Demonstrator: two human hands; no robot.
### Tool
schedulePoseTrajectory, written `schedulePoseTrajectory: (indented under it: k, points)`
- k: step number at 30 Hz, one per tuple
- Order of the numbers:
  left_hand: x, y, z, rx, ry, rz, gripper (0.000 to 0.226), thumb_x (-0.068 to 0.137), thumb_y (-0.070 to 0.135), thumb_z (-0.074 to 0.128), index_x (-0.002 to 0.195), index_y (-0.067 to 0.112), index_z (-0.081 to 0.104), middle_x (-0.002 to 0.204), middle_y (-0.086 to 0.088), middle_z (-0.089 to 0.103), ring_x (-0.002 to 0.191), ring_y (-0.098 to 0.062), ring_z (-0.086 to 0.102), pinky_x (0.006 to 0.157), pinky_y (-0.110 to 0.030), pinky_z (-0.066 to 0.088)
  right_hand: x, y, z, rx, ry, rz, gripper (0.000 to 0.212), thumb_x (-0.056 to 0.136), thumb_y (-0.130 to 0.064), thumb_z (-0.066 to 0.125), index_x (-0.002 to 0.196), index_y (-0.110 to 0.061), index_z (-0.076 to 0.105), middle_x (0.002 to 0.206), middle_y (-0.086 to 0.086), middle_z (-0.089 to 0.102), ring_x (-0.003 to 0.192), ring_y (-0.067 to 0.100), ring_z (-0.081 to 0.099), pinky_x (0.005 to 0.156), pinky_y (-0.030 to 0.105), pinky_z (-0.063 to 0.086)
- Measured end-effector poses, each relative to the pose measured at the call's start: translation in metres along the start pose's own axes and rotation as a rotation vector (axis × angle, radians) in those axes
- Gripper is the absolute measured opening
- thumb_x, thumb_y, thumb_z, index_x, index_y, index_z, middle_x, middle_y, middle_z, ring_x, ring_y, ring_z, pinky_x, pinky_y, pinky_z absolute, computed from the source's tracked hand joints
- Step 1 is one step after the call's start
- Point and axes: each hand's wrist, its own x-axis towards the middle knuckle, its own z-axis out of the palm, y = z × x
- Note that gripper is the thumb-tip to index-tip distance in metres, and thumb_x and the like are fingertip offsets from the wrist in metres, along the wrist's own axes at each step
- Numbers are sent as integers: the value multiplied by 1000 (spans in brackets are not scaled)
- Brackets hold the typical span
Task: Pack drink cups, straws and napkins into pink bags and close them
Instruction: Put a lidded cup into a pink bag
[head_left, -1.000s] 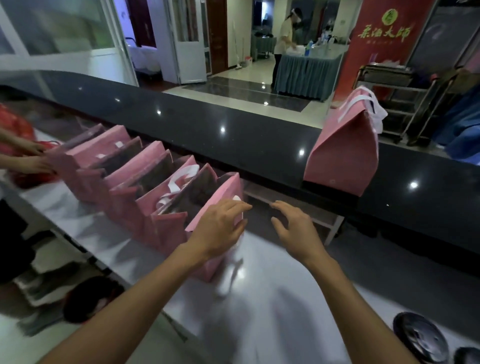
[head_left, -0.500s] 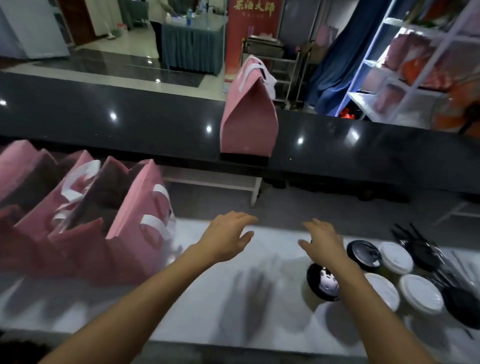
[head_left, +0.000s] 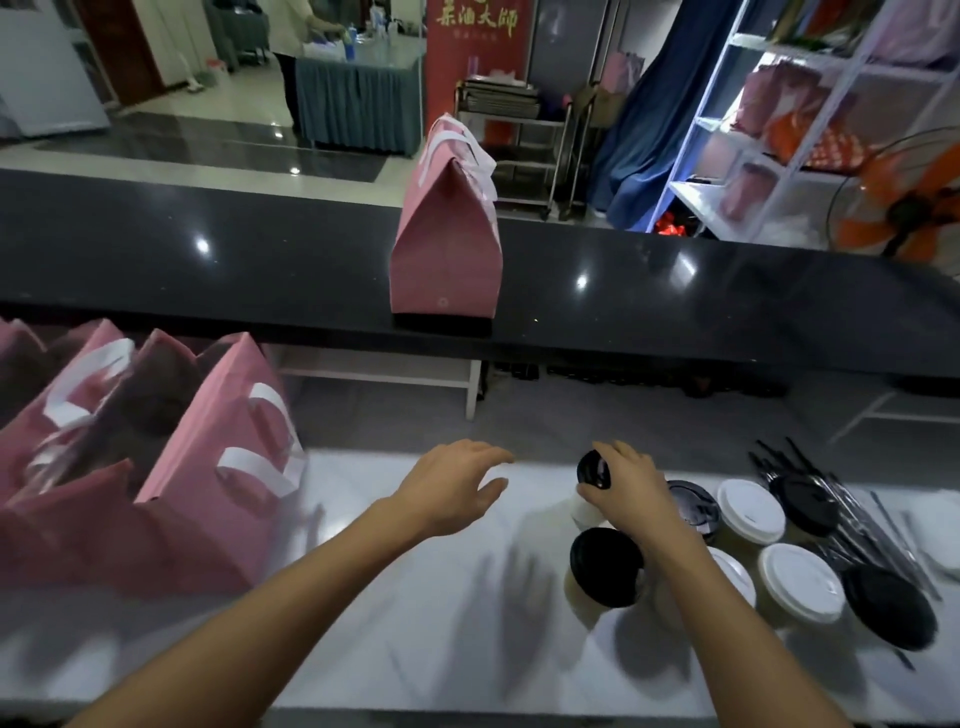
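A: What is seen at the left?

B: A row of open pink bags (head_left: 208, 467) is stood on the white worktop (head_left: 415, 649); half a second ago the row was nearer the middle of the view, since the gaze has been swung rightward.

A: And the left hand (head_left: 447, 488)?

B: It is held over bare worktop, fingers loosely spread, nothing in it. A second ago it was laid on the nearest bag.

A: The right hand (head_left: 623, 488)?

B: It has been brought down onto a black-lidded cup (head_left: 595, 483), fingers curled round the lid; before, it was empty. More lidded cups (head_left: 795, 582) and black straws (head_left: 841, 499) are set further right. One closed bag (head_left: 447, 249) is stood on the dark counter (head_left: 208, 260).

A: Meaning?

B: Loading of the next bag is judged to be starting
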Motion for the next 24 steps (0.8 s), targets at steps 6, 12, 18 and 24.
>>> schedulePoseTrajectory:
  k: [6,12,18,24]
  points:
    - [-9,-16,-32,17,148,-46,37,102,38,52,138,32,56,137,11,60,126,-14,54,101,-35,45,9,-50,-41,163,116,-216,71,92,-46,65,154,-29,35,162,-4,28,145,26,26,116,47,30]
    - [-60,-62,-82,80,439,-155,28,95,20,64,123,19,69,118,-1,71,108,-22,65,92,-42,55,12,-142,-77,398,155,-584,73,87,-40,75,151,-26,43,157,-5,38,144,17,31,119,34,28]
    - [-135,-110,-132,193,673,-282,26,90,1,65,113,8,74,112,-7,73,103,-23,67,92,-40,57,2,-250,-83,562,110,-838,72,83,-45,75,147,-27,47,149,-6,49,138,14,43,115,43,37]
    - [-191,-163,-144,151,573,-499,36,81,9,72,115,20,73,113,1,74,99,-25,68,86,-40,56,-11,-351,-80,634,67,-1011,69,84,-39,78,145,-23,49,144,-8,52,131,7,48,113,34,42]
